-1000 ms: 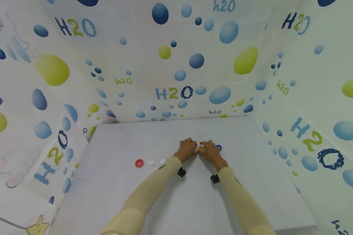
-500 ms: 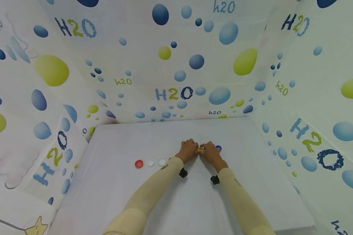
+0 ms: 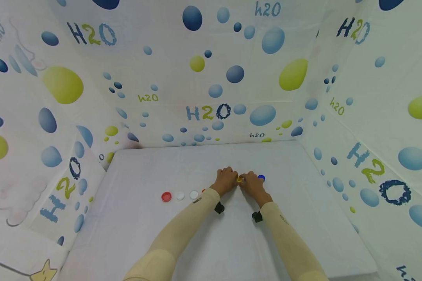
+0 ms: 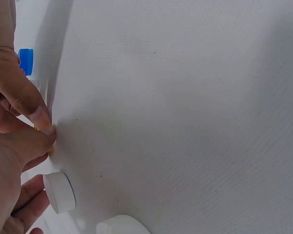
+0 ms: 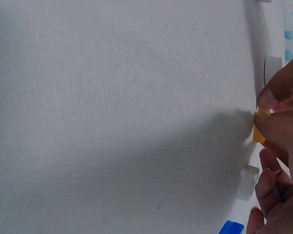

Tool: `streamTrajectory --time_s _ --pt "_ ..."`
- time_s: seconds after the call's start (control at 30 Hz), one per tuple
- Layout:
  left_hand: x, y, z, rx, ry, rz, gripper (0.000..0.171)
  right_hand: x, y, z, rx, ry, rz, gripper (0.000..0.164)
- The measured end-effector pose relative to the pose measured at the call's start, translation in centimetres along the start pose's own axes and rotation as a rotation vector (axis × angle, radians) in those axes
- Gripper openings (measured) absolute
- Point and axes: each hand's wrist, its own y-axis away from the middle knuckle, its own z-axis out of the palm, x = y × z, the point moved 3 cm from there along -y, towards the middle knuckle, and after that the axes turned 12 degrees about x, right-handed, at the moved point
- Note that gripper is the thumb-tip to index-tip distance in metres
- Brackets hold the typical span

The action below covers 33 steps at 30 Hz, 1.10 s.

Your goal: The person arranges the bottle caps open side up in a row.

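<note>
Both hands meet over the white table, pinching a small yellow bottle cap (image 3: 239, 180) between thumbs and fingertips. My left hand (image 3: 226, 180) comes at it from the left, my right hand (image 3: 252, 185) from the right. Fingers cover much of the yellow cap, though one side of it shows in the right wrist view. A white cap (image 4: 60, 192) stands close by the left hand's lower fingers in the left wrist view. Near the right hand's curled lower fingers is another white cap (image 5: 248, 183). Just beyond the right hand sits a blue cap (image 3: 261, 178).
To the left, a red cap (image 3: 166, 196) and two white caps, one smaller (image 3: 180, 196) and one larger (image 3: 194, 194), lie in a row. An orange-red cap (image 3: 203, 191) peeks out by the left sleeve. Printed sheets (image 3: 172, 78) enclose the table (image 3: 137, 234) behind and at both sides.
The left hand has shifted slightly right, closing the gap between the hands. Fingers now cover more of the yellow cap, and the orange-red cap has come into view beside the left sleeve.
</note>
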Motion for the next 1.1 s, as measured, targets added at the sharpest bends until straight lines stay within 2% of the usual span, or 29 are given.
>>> streamTrajectory --time_s 0.43,0.93,1.1 --pt "-0.1 0.1 0.0 0.021 -0.003 0.009 0.026 0.1 0.1 0.7 0.006 -0.020 0.019 0.034" --pt "-0.8 0.1 0.3 0.044 0.036 0.019 0.032 0.0 -0.1 0.8 0.004 -0.040 0.023 0.031" --pt "-1.1 0.0 0.0 0.059 0.060 0.025 0.033 -0.1 -0.1 0.0 0.015 -0.121 0.056 0.034"
